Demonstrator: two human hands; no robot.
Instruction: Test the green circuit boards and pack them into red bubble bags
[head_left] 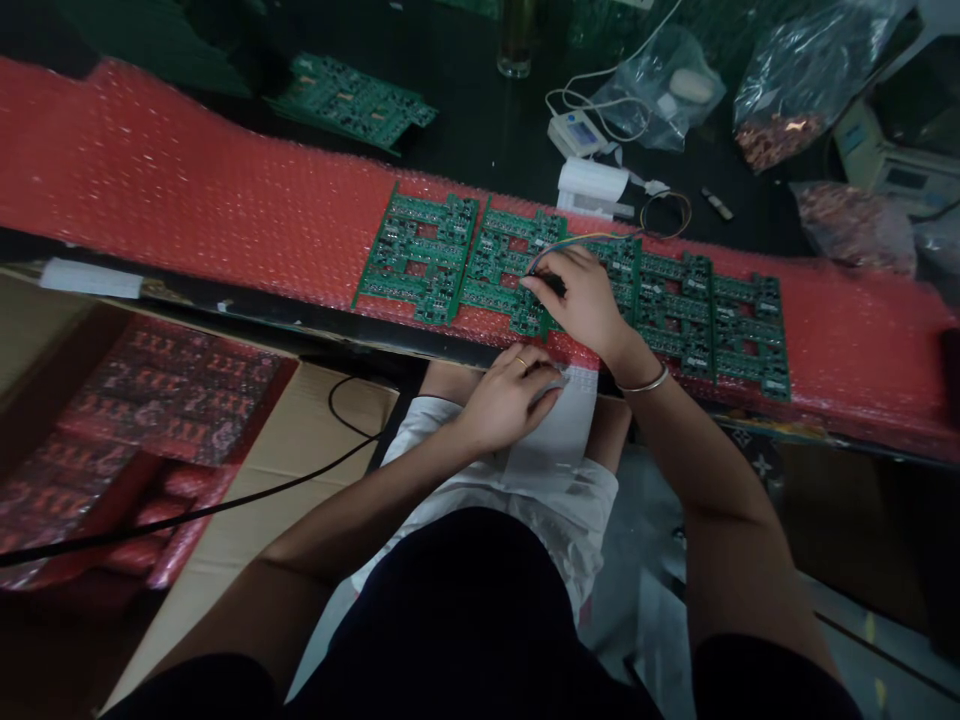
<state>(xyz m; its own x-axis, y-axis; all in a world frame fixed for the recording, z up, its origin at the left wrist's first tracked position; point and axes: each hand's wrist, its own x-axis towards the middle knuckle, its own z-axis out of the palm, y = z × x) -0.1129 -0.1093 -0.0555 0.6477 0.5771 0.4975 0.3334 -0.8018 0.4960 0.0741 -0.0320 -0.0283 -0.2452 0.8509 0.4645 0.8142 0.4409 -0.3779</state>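
My right hand [581, 295] is closed in a pinch over the circuit boards, holding the end of a thin multicoloured wire cable [592, 238]. Its fingertips are at the second green circuit board panel [495, 255] from the left; the connector at the cable's end is hidden. Several such panels lie in a row on red bubble wrap [300, 190]. At the table's front edge my left hand [514, 395] rests with fingers loosely stretched and thumb apart. Beneath and beside it, a whitish translucent strip [566, 430] hangs from the edge over my lap.
Behind the row sit a small white device with a display [577, 133], a white paper roll [592, 180], stacked green boards [356, 100], a glass [514, 45] and bags of copper-coloured parts [784, 130]. Lower left, a cardboard box [300, 430] holds wrapped boards; a black cable [247, 497] crosses it.
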